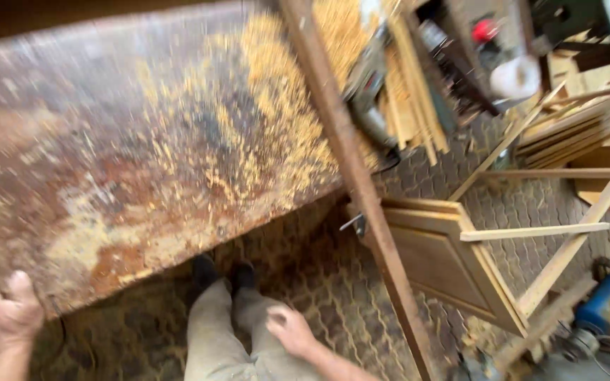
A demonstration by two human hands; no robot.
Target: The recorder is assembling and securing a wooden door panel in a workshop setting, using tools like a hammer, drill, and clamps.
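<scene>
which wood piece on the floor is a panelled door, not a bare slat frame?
The light brown panelled cabinet door lying tilted on the paved floor, right of the long rusty bar. It has a solid recessed panel; the slat frames beyond it are open.

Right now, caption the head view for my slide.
Left hand on the rusty, sawdust-strewn metal table; right hand hangs free above the trousers.

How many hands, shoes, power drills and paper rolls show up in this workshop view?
Hands: 2, the left hand on the edge of the rusty table and the right hand by the thigh
Black shoes: 2
Power drill: 1
White paper roll: 1
Total: 6
</scene>
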